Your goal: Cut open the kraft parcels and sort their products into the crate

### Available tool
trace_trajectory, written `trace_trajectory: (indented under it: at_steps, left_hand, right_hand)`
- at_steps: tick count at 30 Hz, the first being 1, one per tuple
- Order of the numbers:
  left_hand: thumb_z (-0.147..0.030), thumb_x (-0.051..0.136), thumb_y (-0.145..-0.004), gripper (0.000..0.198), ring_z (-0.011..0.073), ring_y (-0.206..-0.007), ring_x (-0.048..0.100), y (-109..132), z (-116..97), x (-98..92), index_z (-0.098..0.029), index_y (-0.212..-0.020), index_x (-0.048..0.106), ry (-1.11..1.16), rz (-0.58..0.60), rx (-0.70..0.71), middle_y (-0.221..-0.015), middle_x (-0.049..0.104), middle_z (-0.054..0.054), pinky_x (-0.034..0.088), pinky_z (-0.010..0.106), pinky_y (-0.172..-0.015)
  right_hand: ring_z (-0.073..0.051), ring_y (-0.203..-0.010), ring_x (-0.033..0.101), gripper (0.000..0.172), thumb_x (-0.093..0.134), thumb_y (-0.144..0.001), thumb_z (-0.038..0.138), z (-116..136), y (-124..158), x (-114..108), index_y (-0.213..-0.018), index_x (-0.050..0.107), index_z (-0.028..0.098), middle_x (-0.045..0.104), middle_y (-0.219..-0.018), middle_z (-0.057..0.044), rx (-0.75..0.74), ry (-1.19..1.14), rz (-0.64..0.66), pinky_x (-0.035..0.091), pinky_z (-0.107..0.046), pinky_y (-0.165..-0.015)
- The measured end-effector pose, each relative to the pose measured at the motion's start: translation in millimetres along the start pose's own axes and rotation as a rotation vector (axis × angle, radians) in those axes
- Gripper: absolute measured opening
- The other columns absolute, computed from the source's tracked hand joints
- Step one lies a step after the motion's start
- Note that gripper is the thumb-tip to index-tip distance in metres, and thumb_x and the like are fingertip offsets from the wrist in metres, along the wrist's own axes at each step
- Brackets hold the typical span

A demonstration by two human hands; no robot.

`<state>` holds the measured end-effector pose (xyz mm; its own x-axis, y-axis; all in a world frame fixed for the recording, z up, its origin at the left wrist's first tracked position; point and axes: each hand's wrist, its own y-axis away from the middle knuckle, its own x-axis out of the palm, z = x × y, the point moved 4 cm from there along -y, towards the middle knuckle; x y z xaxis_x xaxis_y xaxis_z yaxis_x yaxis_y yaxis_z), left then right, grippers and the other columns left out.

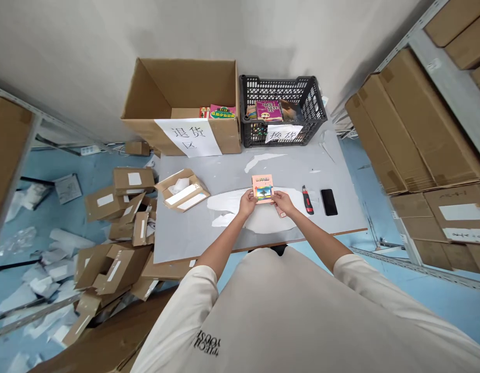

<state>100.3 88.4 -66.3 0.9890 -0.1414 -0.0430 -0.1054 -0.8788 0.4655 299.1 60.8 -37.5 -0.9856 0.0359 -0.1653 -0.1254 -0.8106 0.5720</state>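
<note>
A: Holding something?
B: Holding a book (262, 188), yes. Closed on its lower left edge with the left grip (247, 203), on its lower right edge with the right grip (283, 202).

A: Open at all?
B: Only enough to pinch the cover's sides. Bent snugly around both edges.

A: And kept where, exactly?
B: Over the white sheet (259, 226), in the middle of the surface (173, 233), pink cover up, with a coloured tree picture. Hard to say whether touching the sheet.

A: Notice anything by the right grip?
B: See a pink strip (280, 212) just below, partly hidden. Too small to make out further.

A: And farther right?
B: See a red-and-black knife (308, 201), then a dark phone (329, 202), lying near each other but apart.

A: To the left?
B: See an open small box (184, 190), with white paper (180, 185) inside.

A: At the back?
B: See a big box (146, 129) and, just beside it, a black crate (252, 135), both bearing paper signs and holding books.

A: Beyond?
B: See piled cartons (113, 267) and scraps (55, 269) on the blue floor (92, 168), left; see a loaded rack (430, 49), right.
</note>
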Motion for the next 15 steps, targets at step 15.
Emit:
trace_trajectory:
  at_steps: [15]
  left_hand:
    - [-0.050,0.077,-0.097,0.034,0.0141,-0.059,0.066,-76,-119,-21.1,-0.020,-0.112,0.073,-0.004,-0.245,0.143,-0.072,0.071,-0.001,0.053,0.026,-0.060]
  right_hand:
    - [-0.013,-0.066,0.066,0.033,0.088,-0.084,0.044,163,-89,-16,-0.103,0.077,0.019,0.074,-0.078,0.000,-0.263,-0.162,0.006,0.055,-0.024,-0.062]
